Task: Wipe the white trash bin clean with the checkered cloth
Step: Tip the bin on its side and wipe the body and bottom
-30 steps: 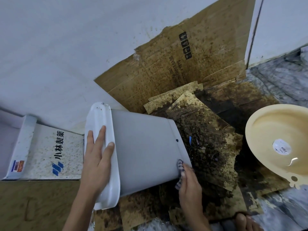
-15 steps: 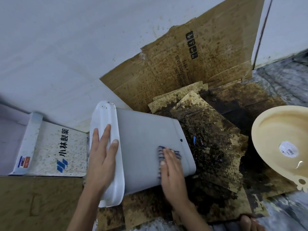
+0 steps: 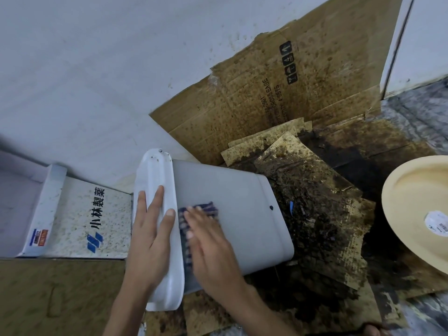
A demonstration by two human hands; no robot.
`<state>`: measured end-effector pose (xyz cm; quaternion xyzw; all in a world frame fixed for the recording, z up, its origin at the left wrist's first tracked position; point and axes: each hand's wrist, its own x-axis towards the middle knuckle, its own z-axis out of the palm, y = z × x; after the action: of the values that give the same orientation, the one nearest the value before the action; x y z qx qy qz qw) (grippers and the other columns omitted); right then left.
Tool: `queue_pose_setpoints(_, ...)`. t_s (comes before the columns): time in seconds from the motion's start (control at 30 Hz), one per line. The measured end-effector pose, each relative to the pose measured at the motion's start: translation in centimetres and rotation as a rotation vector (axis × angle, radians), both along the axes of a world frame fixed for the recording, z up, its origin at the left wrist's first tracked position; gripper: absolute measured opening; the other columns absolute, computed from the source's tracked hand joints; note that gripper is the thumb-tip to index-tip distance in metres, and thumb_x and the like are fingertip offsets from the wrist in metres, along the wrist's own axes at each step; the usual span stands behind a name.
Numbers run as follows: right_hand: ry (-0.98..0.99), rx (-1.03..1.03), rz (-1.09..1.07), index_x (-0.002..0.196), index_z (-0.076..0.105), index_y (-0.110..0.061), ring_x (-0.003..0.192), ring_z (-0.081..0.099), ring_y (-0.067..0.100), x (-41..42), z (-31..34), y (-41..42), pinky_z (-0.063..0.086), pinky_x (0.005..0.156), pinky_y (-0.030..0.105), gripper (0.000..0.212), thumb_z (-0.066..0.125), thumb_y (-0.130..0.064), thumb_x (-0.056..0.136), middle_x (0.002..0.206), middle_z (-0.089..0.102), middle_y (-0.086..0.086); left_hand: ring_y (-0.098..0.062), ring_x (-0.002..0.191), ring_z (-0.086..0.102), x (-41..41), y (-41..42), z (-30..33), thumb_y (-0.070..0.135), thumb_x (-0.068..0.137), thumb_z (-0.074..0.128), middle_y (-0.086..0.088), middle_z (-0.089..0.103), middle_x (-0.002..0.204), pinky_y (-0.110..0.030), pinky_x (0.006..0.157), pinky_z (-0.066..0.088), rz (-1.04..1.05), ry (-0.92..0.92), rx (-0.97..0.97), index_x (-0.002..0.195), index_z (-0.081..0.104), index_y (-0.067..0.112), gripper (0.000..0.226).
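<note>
The white trash bin [image 3: 237, 209] lies tipped on its side on dirty cardboard, its lid end toward the left and its base toward the right. My left hand [image 3: 150, 241] lies flat on the bin's lid, fingers spread, steadying it. My right hand [image 3: 211, 246] presses the blue-and-white checkered cloth [image 3: 206, 207] against the bin's side wall, right beside the lid. Most of the cloth is hidden under my fingers; the hand is blurred by motion.
Stained brown cardboard [image 3: 278, 98] leans on the white wall behind, and blackened sheets [image 3: 322, 226] cover the floor to the right. A cream plastic basin [image 3: 417, 209] sits at the right edge. A white printed box flap [image 3: 92, 219] lies at the left.
My right hand has slid the cloth leftward along the bin's side, from the base end up to the lid. My left hand stays on the lid.
</note>
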<state>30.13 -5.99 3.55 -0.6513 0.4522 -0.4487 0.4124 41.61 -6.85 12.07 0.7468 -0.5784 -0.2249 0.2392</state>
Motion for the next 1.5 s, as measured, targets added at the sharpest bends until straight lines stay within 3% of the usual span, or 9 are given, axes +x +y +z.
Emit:
queue_pose_setpoints(0.23, 0.123, 0.064, 0.019, 0.156, 0.018, -0.022, 0.150, 0.006, 0.007, -0.4, -2.7, -8.7, 0.008, 0.123, 0.039, 0.053, 0.024, -0.037, 0.106, 0.164, 0.014, -0.006, 0.008, 0.149, 0.005, 0.0, 0.0, 0.2, 0.065, 0.093, 0.041, 0.032, -0.001, 0.163, -0.031, 0.114, 0.017, -0.028, -0.008, 0.000, 0.146, 0.023, 0.065, 0.056)
queue_pose_setpoints(0.47, 0.326, 0.335, -0.123, 0.157, 0.008, -0.020, 0.151, 0.001, 0.009, -6.1, -11.4, -12.1, 0.002, 0.123, 0.037, 0.057, 0.013, -0.044, 0.105, 0.165, 0.007, -0.003, 0.001, 0.151, 0.010, 0.5, 0.2, 0.0, 0.056, 0.087, 0.053, 0.024, -0.001, 0.165, -0.031, 0.115, 0.021, -0.046, -0.074, -0.021, 0.149, 0.021, 0.061, 0.070)
queue_pose_setpoints(0.83, 0.134, 0.577, -0.309, 0.150, 0.032, -0.009, 0.136, 0.039, 0.032, -11.2, -13.5, -14.8, 0.032, 0.111, 0.043, 0.058, 0.027, -0.044, 0.104, 0.150, 0.040, 0.014, -0.002, 0.153, 0.000, 1.0, 4.1, -0.3, 0.052, 0.088, 0.056, 0.014, -0.001, 0.168, -0.025, 0.115, 0.017, -0.225, -0.182, -0.152, 0.156, 0.022, 0.041, 0.077)
queue_pose_setpoints(1.0, 0.126, 0.479, -0.327, 0.128, 0.058, -0.014, 0.107, 0.058, 0.027, -13.3, -10.5, -14.7, 0.041, 0.081, 0.035, 0.045, 0.035, -0.044, 0.103, 0.112, 0.066, 0.008, -0.017, 0.155, 0.009, 1.6, 8.6, -0.7, 0.065, 0.088, 0.052, -0.001, 0.006, 0.169, -0.008, 0.114, 0.019, -0.281, -0.190, -0.217, 0.156, 0.027, 0.036, 0.078)
queue_pose_setpoints(1.1, 0.131, 0.447, -0.326, 0.121, 0.064, -0.015, 0.101, 0.061, 0.024, -14.5, -9.1, -13.2, 0.043, 0.080, 0.032, 0.039, 0.043, -0.040, 0.101, 0.105, 0.067, 0.007, -0.028, 0.150, 0.027, 1.4, 9.2, -0.8, 0.066, 0.086, 0.055, -0.004, 0.024, 0.163, -0.032, 0.120, 0.026, -0.226, -0.147, -0.325, 0.154, 0.029, 0.038, 0.078)
queue_pose_setpoints(1.2, 0.133, 0.384, -0.348, 0.122, 0.065, -0.013, 0.107, 0.058, 0.022, -15.5, -8.0, -10.8, 0.045, 0.092, 0.034, 0.034, 0.046, -0.032, 0.101, 0.114, 0.064, 0.007, -0.031, 0.127, 0.043, 1.2, 8.1, -0.5, 0.075, 0.077, 0.058, -0.002, 0.040, 0.138, -0.057, 0.102, 0.042, -0.007, -0.123, -0.337, 0.155, 0.028, 0.023, 0.099)
queue_pose_setpoints(1.3, 0.108, 0.350, -0.389, 0.123, 0.065, -0.012, 0.104, 0.058, 0.017, -16.4, -7.1, -8.0, 0.046, 0.089, 0.026, 0.034, 0.048, -0.030, 0.100, 0.117, 0.063, 0.006, -0.016, 0.113, 0.035, 1.0, 6.6, 1.0, 0.079, 0.066, 0.057, -0.009, 0.040, 0.124, -0.047, 0.100, 0.041, 0.186, -0.095, -0.183, 0.150, 0.035, 0.030, 0.100)
queue_pose_setpoints(1.37, 0.075, 0.356, -0.443, 0.123, 0.065, -0.012, 0.099, 0.057, 0.011, -17.0, -6.3, -6.1, 0.042, 0.081, 0.016, 0.032, 0.051, -0.029, 0.100, 0.116, 0.061, 0.004, -0.022, 0.116, 0.043, 1.1, 5.7, 1.8, 0.082, 0.067, 0.056, -0.010, 0.045, 0.126, -0.049, 0.099, 0.045, 0.152, -0.051, -0.163, 0.143, 0.042, 0.029, 0.093)
queue_pose_setpoints(1.5, -0.001, 0.364, -0.533, 0.120, 0.065, -0.012, 0.100, 0.055, 0.011, -17.7, -5.2, -2.6, 0.042, 0.088, 0.025, 0.027, 0.053, -0.023, 0.100, 0.114, 0.059, 0.003, -0.021, 0.125, 0.048, 0.3, 4.3, 3.7, 0.068, 0.069, 0.064, 0.000, 0.044, 0.135, -0.028, 0.094, 0.045, 0.111, 0.062, -0.111, 0.133, 0.032, 0.026, 0.084)
